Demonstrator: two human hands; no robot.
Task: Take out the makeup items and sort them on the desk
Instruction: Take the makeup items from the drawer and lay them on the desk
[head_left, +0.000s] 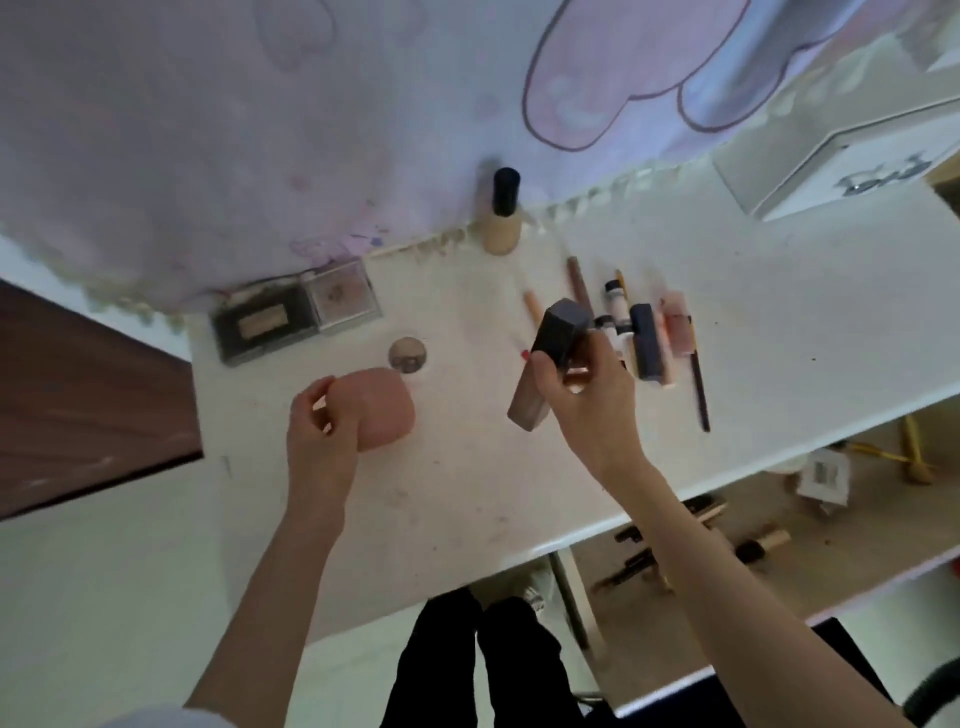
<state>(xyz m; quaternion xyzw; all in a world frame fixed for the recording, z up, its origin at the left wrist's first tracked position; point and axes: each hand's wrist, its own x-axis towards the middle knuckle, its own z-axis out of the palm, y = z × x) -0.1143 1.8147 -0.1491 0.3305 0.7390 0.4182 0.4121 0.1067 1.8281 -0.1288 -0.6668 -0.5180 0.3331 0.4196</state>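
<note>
My right hand (582, 395) grips a long brown tube with a dark square cap (558, 338), held tilted above the white desk (467, 493). My left hand (319, 421) holds a pink makeup sponge (387, 413) that rests on the desk. To the right of the tube lies a row of small items: a dark blue tube (647, 340), a pink lip gloss (675, 325), a small white bottle (614, 291) and a thin dark pencil (698, 389). A brown pencil (579, 283) and a peach stick (532, 306) lie behind my right hand.
A foundation bottle with a black cap (503, 213) stands at the desk's back edge. A black palette (262, 325), a clear compact (340, 299) and a small round pot (408, 354) lie at the left. The open drawer (779, 519) at the right holds brushes.
</note>
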